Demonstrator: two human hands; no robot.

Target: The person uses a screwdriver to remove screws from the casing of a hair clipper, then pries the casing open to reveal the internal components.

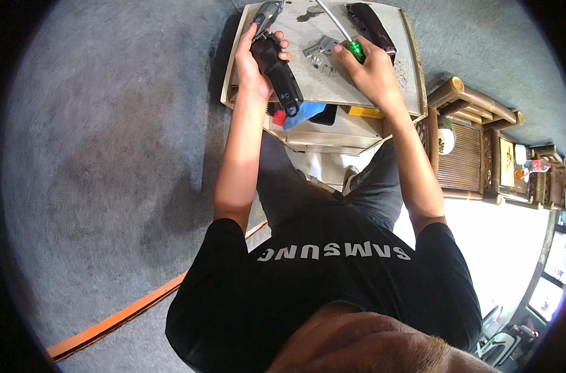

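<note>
My left hand [253,59] grips a black hair clipper body [277,71] over the left side of a small pale table [357,93]. The clipper's lower end points toward me. My right hand [371,68] holds a screwdriver with a green handle [356,50] and a long metal shaft [333,22] that points away to the far left. A small metal blade plate [320,48] with loose parts lies on the tabletop between my hands. A second dark clipper housing [371,26] lies at the far right of the table.
Below the tabletop is a shelf holding a blue item [303,115], a red item [278,118] and a yellow item [365,112]. Bamboo furniture [476,102] stands to the right. Grey carpet [109,155] covers the floor on the left, with an orange strip [127,314].
</note>
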